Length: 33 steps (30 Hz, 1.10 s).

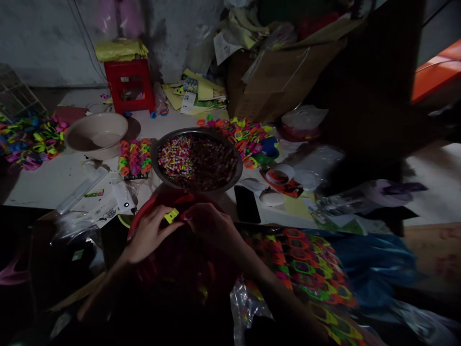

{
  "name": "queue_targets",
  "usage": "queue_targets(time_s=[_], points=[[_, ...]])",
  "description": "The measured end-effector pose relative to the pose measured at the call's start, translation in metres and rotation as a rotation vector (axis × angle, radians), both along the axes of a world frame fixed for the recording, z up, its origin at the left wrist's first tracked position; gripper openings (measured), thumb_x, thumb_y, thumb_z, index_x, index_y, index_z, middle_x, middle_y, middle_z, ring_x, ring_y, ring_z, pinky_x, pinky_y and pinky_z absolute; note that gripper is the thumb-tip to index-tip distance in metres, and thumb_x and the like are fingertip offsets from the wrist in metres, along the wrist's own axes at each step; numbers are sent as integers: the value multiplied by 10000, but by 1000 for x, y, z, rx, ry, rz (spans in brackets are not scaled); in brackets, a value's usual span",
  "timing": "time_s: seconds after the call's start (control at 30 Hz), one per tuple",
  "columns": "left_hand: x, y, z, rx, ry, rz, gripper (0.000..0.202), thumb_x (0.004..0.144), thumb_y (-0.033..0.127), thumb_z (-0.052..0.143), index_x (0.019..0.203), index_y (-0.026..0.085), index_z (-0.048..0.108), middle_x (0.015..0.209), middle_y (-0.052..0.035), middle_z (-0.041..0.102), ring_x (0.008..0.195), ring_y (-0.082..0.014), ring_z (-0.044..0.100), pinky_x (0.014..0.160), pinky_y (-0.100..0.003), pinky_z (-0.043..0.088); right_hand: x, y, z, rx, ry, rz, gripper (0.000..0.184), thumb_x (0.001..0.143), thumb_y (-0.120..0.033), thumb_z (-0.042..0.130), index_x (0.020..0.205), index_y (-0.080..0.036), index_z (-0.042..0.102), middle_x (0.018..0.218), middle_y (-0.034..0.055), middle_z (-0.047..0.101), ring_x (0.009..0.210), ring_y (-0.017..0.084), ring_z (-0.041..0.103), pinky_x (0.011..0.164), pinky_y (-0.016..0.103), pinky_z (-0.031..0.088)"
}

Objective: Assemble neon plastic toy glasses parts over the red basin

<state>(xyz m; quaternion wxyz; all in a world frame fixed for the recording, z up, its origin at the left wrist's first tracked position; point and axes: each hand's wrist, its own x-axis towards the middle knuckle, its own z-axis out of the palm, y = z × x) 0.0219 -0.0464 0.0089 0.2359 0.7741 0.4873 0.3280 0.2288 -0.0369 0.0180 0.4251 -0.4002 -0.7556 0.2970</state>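
Over a red basin (144, 206) in front of me, my left hand (149, 233) pinches a small yellow plastic piece (172, 216) between thumb and fingers. Close beside it on the right, my right hand (212, 223) is closed on a small red piece (185, 216), whose kind is too dark to make out. The two pieces are nearly touching; whether they meet I cannot tell. Just beyond the red basin stands a metal bowl (197, 186) holding many tiny coloured beads (175, 156) on its left side and darker ones on its right.
Behind the bowl lies a heap of bright plastic toy watches (248, 137). A phone (247, 204) and a roll of tape (280, 174) lie to its right. Left are a beige basin (97, 132) and a red stool (131, 86). Packed colourful rows (313, 264) sit at lower right.
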Motion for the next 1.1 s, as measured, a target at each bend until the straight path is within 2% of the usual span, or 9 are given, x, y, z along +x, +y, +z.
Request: queue_targets(time_s=[0.07, 0.23, 0.37, 0.53, 0.63, 0.8, 0.93, 1.1], points=[[-2, 1, 2, 59, 53, -21, 258, 880, 420, 581, 1040, 220, 560, 968, -29, 671, 898, -171, 650, 820, -285, 497, 3, 0, 6, 0, -40, 53, 244, 824, -164, 615, 1050, -229, 550, 942, 39, 701, 842, 172, 684, 723, 268, 547], [-2, 4, 13, 95, 210, -60, 278, 898, 457, 535, 1030, 213, 559, 931, -25, 667, 884, -175, 651, 794, -291, 499, 9, 4, 20, 51, -136, 178, 277, 826, -103, 568, 1079, -215, 553, 1005, 59, 692, 909, 177, 674, 792, 286, 544], [-1, 6, 22, 148, 325, -101, 292, 921, 472, 479, 997, 202, 562, 918, -24, 675, 867, -176, 654, 765, -286, 501, 12, 6, 25, 111, -172, 204, 323, 825, -91, 551, 1127, -204, 556, 1028, 75, 689, 932, 190, 668, 801, 295, 542], [0, 7, 29, 162, 448, -102, 264, 926, 440, 483, 984, 207, 593, 922, -27, 680, 886, -188, 653, 785, -287, 499, 12, 7, 28, 180, -237, 217, 278, 880, -128, 515, 1142, -209, 561, 999, 85, 685, 907, 196, 661, 774, 311, 544], [1, 8, 30, 162, 532, -127, 234, 925, 400, 491, 985, 207, 608, 901, -32, 674, 879, -194, 652, 800, -297, 498, 11, 6, 28, 211, -280, 234, 251, 891, -128, 518, 1124, -200, 574, 997, 96, 683, 904, 208, 652, 768, 331, 545], [2, 8, 26, 159, 586, -170, 200, 921, 356, 484, 955, 209, 614, 866, -35, 673, 807, -196, 655, 728, -289, 493, 11, 6, 25, 256, -305, 255, 226, 903, -126, 506, 1104, -198, 581, 964, 93, 686, 887, 214, 651, 773, 349, 542], [4, 8, 23, 140, 617, -170, 190, 915, 342, 492, 951, 198, 611, 848, -37, 676, 778, -204, 658, 699, -294, 488, 8, 8, 17, 216, -277, 200, 207, 887, -115, 514, 1067, -199, 573, 960, 85, 687, 864, 204, 658, 763, 329, 536], [5, 17, 14, 20, 522, -182, 247, 907, 392, 505, 1047, 203, 578, 978, -52, 673, 892, -227, 661, 757, -316, 499, 5, 16, 2, 103, -264, 121, 199, 823, -82, 519, 984, -186, 572, 910, 76, 691, 832, 200, 666, 729, 312, 532]])
